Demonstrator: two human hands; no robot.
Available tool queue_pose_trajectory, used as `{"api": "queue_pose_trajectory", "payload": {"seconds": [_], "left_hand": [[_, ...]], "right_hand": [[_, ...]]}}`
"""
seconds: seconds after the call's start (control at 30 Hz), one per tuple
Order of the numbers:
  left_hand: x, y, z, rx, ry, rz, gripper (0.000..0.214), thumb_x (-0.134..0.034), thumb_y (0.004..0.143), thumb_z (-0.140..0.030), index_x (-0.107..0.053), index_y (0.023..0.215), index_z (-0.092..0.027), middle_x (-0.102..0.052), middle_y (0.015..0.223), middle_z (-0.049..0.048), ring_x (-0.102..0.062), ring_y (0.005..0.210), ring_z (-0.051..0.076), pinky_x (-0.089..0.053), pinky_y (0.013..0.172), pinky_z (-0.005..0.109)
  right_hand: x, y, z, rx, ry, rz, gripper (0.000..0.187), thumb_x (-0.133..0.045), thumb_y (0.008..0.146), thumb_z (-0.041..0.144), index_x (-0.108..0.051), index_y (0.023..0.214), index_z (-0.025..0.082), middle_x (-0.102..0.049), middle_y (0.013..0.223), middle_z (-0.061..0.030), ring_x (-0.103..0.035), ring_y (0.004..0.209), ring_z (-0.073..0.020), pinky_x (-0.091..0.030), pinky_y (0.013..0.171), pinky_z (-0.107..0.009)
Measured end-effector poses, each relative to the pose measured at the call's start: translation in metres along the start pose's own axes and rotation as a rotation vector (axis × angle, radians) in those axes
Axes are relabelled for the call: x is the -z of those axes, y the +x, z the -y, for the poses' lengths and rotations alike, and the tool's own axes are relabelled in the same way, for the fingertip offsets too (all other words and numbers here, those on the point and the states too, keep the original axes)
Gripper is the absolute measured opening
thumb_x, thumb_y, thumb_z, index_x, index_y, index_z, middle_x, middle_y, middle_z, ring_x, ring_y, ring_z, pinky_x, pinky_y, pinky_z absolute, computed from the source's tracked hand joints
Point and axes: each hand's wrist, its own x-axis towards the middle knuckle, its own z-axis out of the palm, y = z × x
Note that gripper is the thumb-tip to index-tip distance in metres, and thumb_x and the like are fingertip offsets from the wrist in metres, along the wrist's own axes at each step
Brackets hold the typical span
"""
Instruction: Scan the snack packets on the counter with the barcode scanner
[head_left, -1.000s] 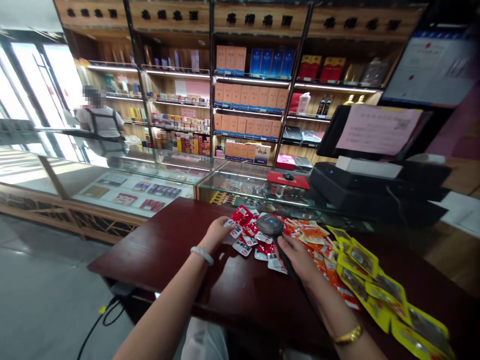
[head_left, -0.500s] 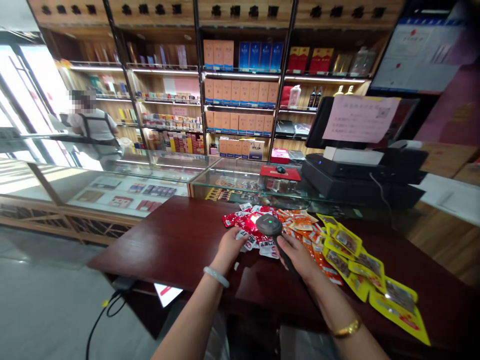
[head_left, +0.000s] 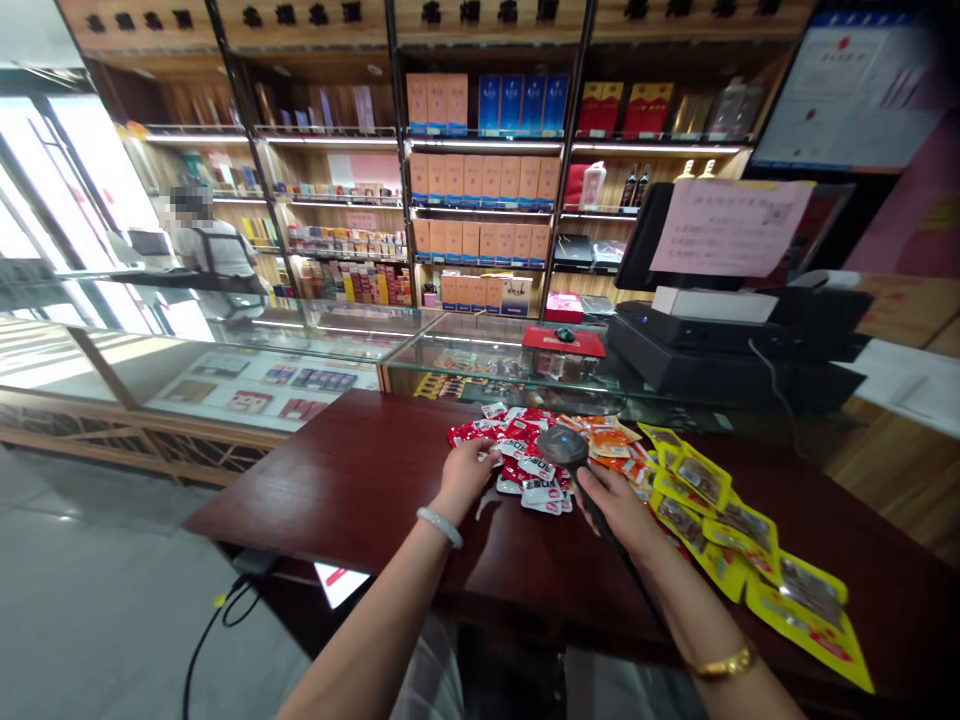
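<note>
By the left hand, fingers curled, the red packets are met near the far edge of the desk, pinch impossible to tell; now the scanner is gripped by the right hand, fingers wrapped, seemingly for aim.

1. Left arm: bare, reaching forward and slanting inward.
2. Left hand: curled, back showing, fingertips partly hidden.
3. Right arm: bare, reaching forward, slanting inward.
4. Right hand: closed in a grip, apart from the left.
</note>
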Motion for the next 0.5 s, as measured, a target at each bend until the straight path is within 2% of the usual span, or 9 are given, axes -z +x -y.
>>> {"api": "queue_pose_trajectory", "payload": {"seconds": [0.1,0.23,0.3,0.4,0.5], "left_hand": [[0.012,0.000,0.004,-0.014,0.119,-0.035,0.025,-0.062,0.085,-0.043,-0.074,0.090,-0.021,-0.074,0.089,0.0074,-0.065,0.082,0.020,-0.044,0.073,0.028],[0.004,0.004,-0.006,-0.042,0.226,-0.027,0.033,-0.060,0.084,-0.052,-0.069,0.078,-0.020,-0.071,0.081,0.0087,-0.064,0.081,0.022,-0.041,0.074,0.029],[-0.005,0.010,-0.014,-0.040,0.283,-0.029,0.039,-0.057,0.084,-0.057,-0.068,0.081,-0.019,-0.070,0.085,0.0115,-0.064,0.085,0.025,-0.042,0.078,0.031],[-0.016,0.023,-0.026,-0.052,0.433,-0.051,0.051,-0.057,0.082,-0.062,-0.067,0.095,-0.014,-0.068,0.103,0.0205,-0.062,0.102,0.032,-0.042,0.087,0.036],[-0.024,0.037,-0.033,-0.058,0.563,0.011,0.064,-0.063,0.074,-0.067,-0.066,0.103,-0.010,-0.065,0.111,0.0271,-0.059,0.111,0.038,-0.043,0.090,0.041]], "right_hand": [[-0.002,0.000,0.000,0.013,0.000,-0.002,0.047,-0.061,0.079,0.068,-0.054,0.073,0.022,-0.049,0.052,0.0060,-0.043,0.037,-0.0095,-0.032,0.035,-0.021],[0.000,0.003,-0.002,0.022,0.014,-0.032,0.048,-0.061,0.078,0.069,-0.054,0.074,0.022,-0.050,0.052,0.0057,-0.042,0.036,-0.0097,-0.032,0.034,-0.022],[0.002,0.003,-0.002,0.021,0.023,-0.043,0.048,-0.061,0.077,0.069,-0.054,0.075,0.021,-0.052,0.054,0.0057,-0.043,0.037,-0.0091,-0.032,0.034,-0.021],[0.005,0.002,0.000,0.029,0.018,-0.046,0.047,-0.060,0.079,0.068,-0.054,0.078,0.021,-0.054,0.057,0.0058,-0.044,0.039,-0.0083,-0.034,0.035,-0.020],[0.006,0.001,0.004,0.051,0.005,-0.045,0.046,-0.060,0.080,0.067,-0.054,0.078,0.021,-0.053,0.058,0.0059,-0.045,0.039,-0.0080,-0.035,0.036,-0.020]]}}
